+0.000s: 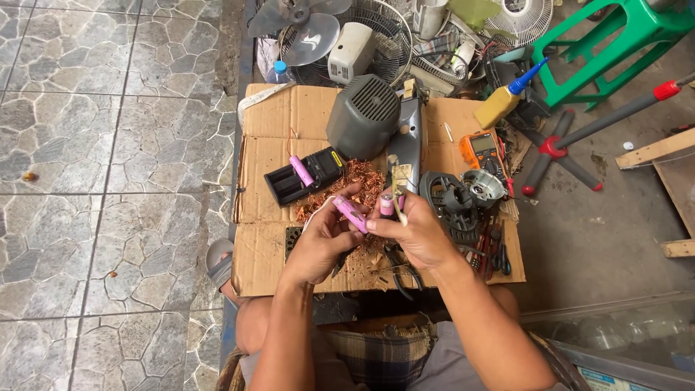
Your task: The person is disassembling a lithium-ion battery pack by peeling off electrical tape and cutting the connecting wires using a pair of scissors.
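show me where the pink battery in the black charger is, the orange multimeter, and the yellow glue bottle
Pink battery [301, 170], head view, middle of its body, lying in the black charger.
Orange multimeter [483, 148], head view, on its screen end.
Yellow glue bottle [496, 107], head view, on its yellow body.

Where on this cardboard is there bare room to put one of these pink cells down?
Bare cardboard lies at the far left corner, beside the grey motor housing, and along the left edge below the black charger tray. The middle is crowded with copper wire scraps; the right side holds the multimeter, the black motor parts and the pliers.
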